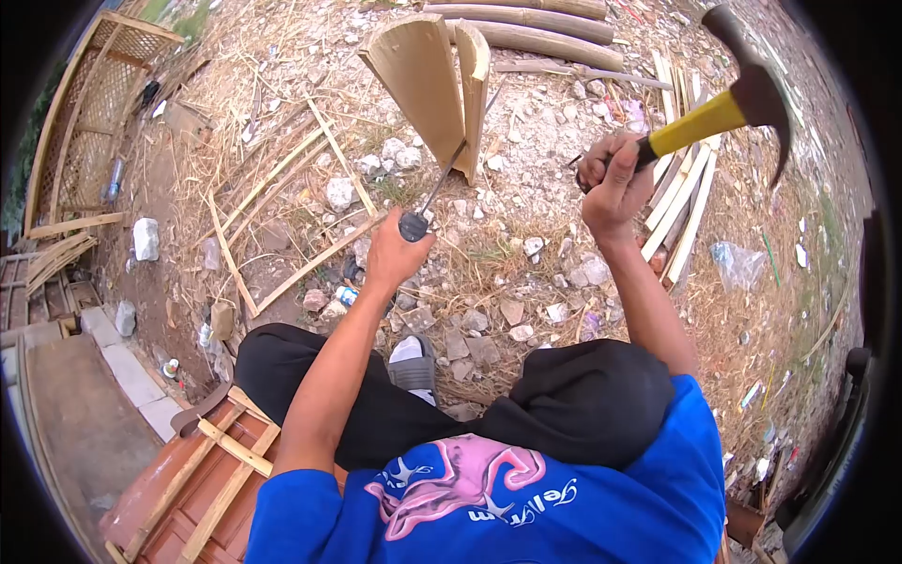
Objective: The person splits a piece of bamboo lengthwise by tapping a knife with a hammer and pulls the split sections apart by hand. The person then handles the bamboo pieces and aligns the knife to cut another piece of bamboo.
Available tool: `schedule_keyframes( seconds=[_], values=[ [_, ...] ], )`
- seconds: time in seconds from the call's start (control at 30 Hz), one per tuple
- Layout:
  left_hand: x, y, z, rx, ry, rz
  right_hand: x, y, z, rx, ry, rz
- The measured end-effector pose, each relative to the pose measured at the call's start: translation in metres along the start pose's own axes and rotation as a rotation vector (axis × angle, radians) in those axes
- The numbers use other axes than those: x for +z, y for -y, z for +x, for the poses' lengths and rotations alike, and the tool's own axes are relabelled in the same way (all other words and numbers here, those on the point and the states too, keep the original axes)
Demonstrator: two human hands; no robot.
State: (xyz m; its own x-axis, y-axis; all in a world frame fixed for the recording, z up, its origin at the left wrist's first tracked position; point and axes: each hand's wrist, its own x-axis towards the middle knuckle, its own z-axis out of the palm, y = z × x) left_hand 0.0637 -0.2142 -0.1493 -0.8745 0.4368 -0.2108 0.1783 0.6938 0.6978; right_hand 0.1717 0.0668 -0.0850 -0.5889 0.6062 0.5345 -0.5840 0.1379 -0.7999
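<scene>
My left hand (396, 252) is closed round the black handle of a long thin blade (442, 179). The blade's far part lies in the split of a thick bamboo piece (418, 80), which stands upright with its two halves spread apart at the top. At the right, my right hand (615, 179) grips the black end of a hammer (700, 124) with a yellow handle. The hammer is raised, its claw head up and to the right, apart from the blade and the bamboo.
Bamboo poles (540, 36) lie behind the split piece. Pale strips (691, 202) are piled at the right, and thin sticks (315, 263) lie at the left among stones. A lattice frame (89, 122) stands far left. A reddish wooden panel (169, 489) is at the lower left.
</scene>
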Motion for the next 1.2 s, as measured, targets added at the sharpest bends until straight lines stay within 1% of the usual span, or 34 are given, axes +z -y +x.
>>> schedule_keyframes(
  seconds=[0.07,0.13,0.2,0.23,0.27,0.33,0.37,0.47,0.5,0.6,0.63,0.7,0.77,0.8,0.87,0.9,0.97,1.0,1.07,1.13,1.17,1.2],
  values=[
    [-0.003,-0.006,-0.002,-0.05,0.043,-0.006,-0.032,-0.041,-0.056,0.411,0.303,-0.894],
    [-0.003,-0.007,-0.003,-0.055,0.051,-0.013,-0.049,-0.059,-0.082,0.701,0.402,-1.057],
    [0.001,-0.002,0.002,-0.025,-0.018,-0.039,-0.053,-0.062,-0.08,0.689,0.317,-1.041],
    [0.004,0.004,0.003,-0.028,0.032,-0.066,-0.052,-0.055,-0.094,0.726,0.271,-1.034],
    [0.008,0.009,-0.002,-0.044,0.049,-0.037,-0.053,-0.049,-0.101,0.723,0.272,-1.011],
    [0.007,0.004,0.002,-0.047,0.052,0.011,-0.038,-0.03,-0.08,0.67,0.271,-0.969],
    [0.004,0.002,0.003,-0.048,0.078,-0.019,-0.033,-0.025,-0.074,0.651,0.299,-0.995],
    [0.005,0.001,0.001,-0.02,0.036,-0.034,-0.021,-0.027,-0.071,0.52,0.345,-0.992],
    [0.006,0.002,0.0,-0.029,0.038,-0.028,-0.02,-0.034,-0.071,0.664,0.388,-0.978],
    [0.008,0.0,0.001,-0.038,0.033,-0.004,-0.023,-0.042,-0.064,0.636,0.409,-1.036],
    [0.007,-0.001,0.002,-0.034,0.03,0.01,-0.018,-0.029,-0.051,0.624,0.407,-1.029],
    [0.007,-0.001,-0.001,-0.061,0.042,0.027,-0.007,-0.002,-0.025,0.569,0.294,-0.992],
    [0.01,0.003,0.001,-0.061,0.043,0.038,-0.003,0.016,-0.003,0.364,0.17,-0.805],
    [0.009,0.003,0.001,-0.059,0.045,0.045,0.002,0.027,0.006,0.369,0.095,-0.577],
    [0.009,0.0,-0.001,-0.059,0.03,0.03,0.007,0.029,0.011,0.24,0.035,-0.21],
    [0.008,-0.001,-0.002,-0.061,0.02,0.02,-0.001,0.011,-0.002,0.144,0.051,-0.186],
    [0.007,0.0,-0.004,-0.072,0.032,0.034,-0.024,-0.035,-0.044,0.242,0.216,-0.726],
    [0.008,-0.002,-0.002,-0.066,0.034,0.04,-0.035,-0.04,-0.051,0.54,0.531,-1.065],
    [0.018,0.012,-0.003,-0.056,0.037,0.057,-0.049,-0.059,-0.072,0.683,0.43,-1.093],
    [0.013,0.009,0.004,-0.059,0.007,0.058,-0.042,-0.064,-0.058,0.605,0.384,-1.092],
    [0.016,0.011,-0.004,-0.073,0.031,0.063,-0.044,-0.056,-0.07,0.611,0.351,-1.097],
    [0.016,0.006,-0.004,-0.073,0.038,0.063,-0.037,-0.043,-0.061,0.631,0.352,-1.061]
  ],
)
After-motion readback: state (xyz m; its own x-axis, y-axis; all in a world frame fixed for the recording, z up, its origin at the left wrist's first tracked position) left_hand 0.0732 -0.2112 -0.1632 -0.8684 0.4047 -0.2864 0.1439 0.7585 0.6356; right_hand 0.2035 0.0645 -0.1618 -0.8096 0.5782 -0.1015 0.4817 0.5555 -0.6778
